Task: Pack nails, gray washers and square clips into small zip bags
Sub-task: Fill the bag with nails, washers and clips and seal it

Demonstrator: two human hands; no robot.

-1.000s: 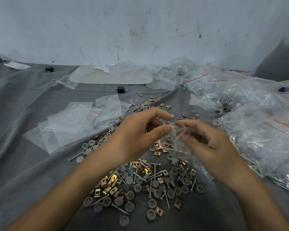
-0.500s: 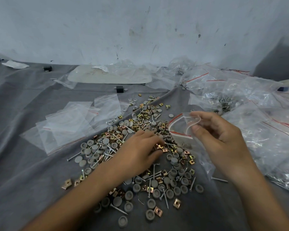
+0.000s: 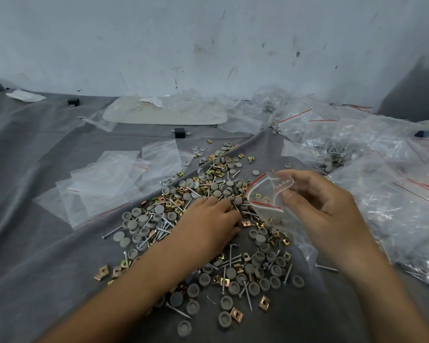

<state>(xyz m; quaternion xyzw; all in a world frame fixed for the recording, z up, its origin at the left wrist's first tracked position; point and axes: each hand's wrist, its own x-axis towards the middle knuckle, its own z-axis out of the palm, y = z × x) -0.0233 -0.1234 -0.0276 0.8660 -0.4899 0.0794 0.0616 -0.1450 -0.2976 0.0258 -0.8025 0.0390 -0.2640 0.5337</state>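
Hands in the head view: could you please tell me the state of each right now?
Left hand: on the parts pile, fingers curled; any grip cannot be told.
Right hand: pinching a small zip bag, mouth open.

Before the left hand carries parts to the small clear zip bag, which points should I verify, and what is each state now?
1. Small clear zip bag with red stripe, mouth open: ok, it gapes toward the left hand.
2. Right hand holds the bag: ok, it pinches the mouth edge.
3. Left hand on the mixed pile of gray round washers, steel nails and brass square clips: ok.
4. Part held in that hand: cannot tell, its fingers curl downward.
5. Parts already inside the bag: cannot tell.
6. Spare flat clear zip bags on the gray cloth: ok.
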